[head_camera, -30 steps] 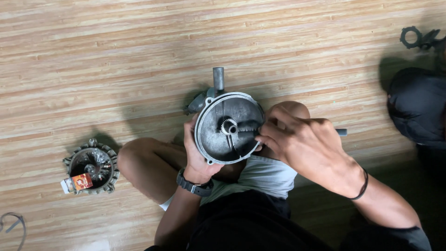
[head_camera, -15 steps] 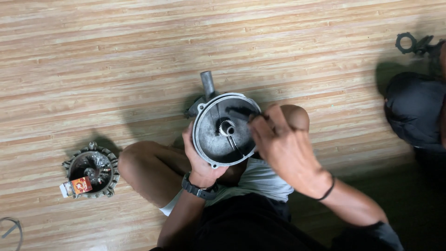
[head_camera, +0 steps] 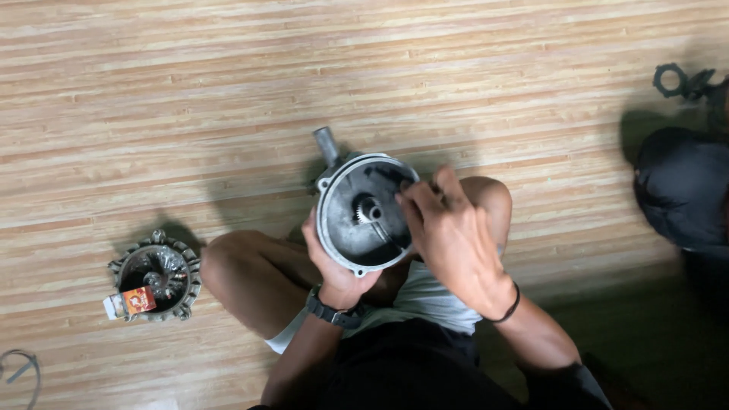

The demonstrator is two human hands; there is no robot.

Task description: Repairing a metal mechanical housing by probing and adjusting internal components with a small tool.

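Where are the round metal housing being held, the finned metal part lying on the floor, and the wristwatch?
round metal housing [head_camera: 357,235], head view, on its inner dished face.
finned metal part [head_camera: 163,266], head view, on its hollow centre.
wristwatch [head_camera: 332,313], head view, on the black strap.

My left hand [head_camera: 334,266] cups the round grey housing [head_camera: 363,212] from below, its open side tilted up toward me, a short pipe [head_camera: 326,145] sticking off its far edge. My right hand [head_camera: 448,231] rests over the housing's right rim, fingers [head_camera: 416,196] reaching inside near the centre gear [head_camera: 366,208]. Left of the housing, well apart on the wooden floor [head_camera: 228,76], lies a finned casing [head_camera: 156,276] with a small tube [head_camera: 130,302] on it.
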